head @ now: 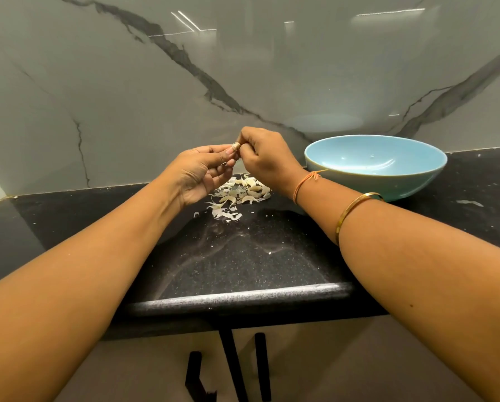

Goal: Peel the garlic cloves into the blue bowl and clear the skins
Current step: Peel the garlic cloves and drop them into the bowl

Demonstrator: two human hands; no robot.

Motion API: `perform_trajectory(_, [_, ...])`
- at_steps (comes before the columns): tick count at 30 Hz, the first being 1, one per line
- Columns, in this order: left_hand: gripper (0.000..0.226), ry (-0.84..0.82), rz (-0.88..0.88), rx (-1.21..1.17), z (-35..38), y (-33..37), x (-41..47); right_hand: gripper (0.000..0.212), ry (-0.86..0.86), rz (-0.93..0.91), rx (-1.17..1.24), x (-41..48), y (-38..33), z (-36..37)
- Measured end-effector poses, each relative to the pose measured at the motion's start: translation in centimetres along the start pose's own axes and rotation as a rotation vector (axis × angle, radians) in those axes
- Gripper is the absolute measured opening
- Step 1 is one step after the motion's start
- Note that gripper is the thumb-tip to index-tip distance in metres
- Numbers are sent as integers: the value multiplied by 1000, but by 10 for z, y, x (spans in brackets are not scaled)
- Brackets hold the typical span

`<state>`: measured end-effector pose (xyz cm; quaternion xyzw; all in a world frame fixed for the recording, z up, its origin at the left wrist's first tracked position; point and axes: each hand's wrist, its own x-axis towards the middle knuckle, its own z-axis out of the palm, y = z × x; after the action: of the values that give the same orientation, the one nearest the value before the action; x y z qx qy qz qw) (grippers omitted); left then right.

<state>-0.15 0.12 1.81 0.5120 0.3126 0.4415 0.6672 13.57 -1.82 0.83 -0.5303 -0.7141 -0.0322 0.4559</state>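
A small pale garlic clove (236, 146) is held up in the air between both hands, above the black counter. My left hand (203, 173) pinches it from the left with thumb and fingertips. My right hand (264, 157) pinches its top end from the right, fingers curled. Directly below them lies a heap of garlic cloves and papery skins (238, 196) on the counter. The blue bowl (376, 166) stands to the right of the heap, by the wall; what I see of its inside holds only a few tiny flecks.
The black speckled counter (243, 256) carries scattered skin crumbs and ends at a rounded front edge (243, 297). A glossy marble wall (243, 68) rises just behind the heap and bowl. Below the counter are cupboard fronts with black handles (260, 367).
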Motion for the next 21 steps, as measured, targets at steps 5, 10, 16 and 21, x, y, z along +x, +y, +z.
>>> perform_trajectory(5, [8,10,39,14,-4,0,2,28,-11,129,242,0,-3,-1])
perform_trajectory(10, [8,15,61,42,-3,-1,3,24,-10,152,254,-1,-2,-1])
perform_trajectory(16, [9,10,57,43,-3,0,1,20,-9,109,248,-1,-2,-1])
perform_trajectory(21, [9,0,58,36,-3,1,1,19,-5,120,248,-1,-2,-2])
